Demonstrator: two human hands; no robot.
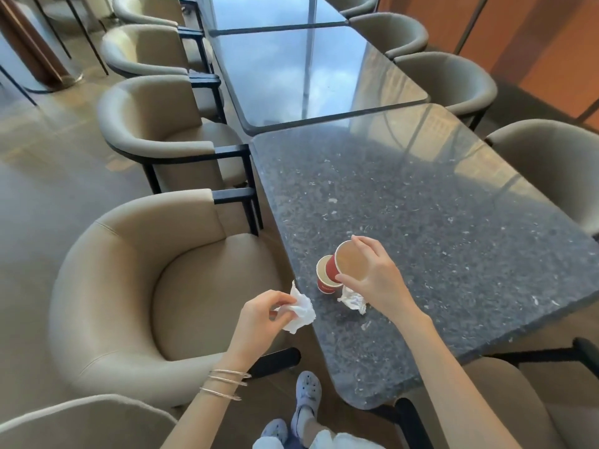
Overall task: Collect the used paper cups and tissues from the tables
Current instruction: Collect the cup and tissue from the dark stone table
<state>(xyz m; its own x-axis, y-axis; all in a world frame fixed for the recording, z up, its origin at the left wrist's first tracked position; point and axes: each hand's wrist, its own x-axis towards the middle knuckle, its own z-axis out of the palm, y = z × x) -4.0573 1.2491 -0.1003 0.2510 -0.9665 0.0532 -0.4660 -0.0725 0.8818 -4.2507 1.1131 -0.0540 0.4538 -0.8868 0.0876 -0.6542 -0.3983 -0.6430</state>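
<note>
At the table (pixel 453 254) edge, near left, right hand (pixel 372 277) pinches a tilted cup (pixel 349 264), left hand (pixel 259 315) clutches tissue (pixel 301 314); that tilt could spill dregs.

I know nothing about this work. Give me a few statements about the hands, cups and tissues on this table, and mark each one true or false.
1. The left hand holds a crumpled white tissue. True.
2. The right hand grips a blue glass mug. False: its fingers hold a red paper cup by the rim, tilted.
3. A second red paper cup rests on the dark speckled stone table. True.
4. The other crumpled tissue is tucked inside one of the cups. False: it lies on the table beside them, below the right hand.
</note>
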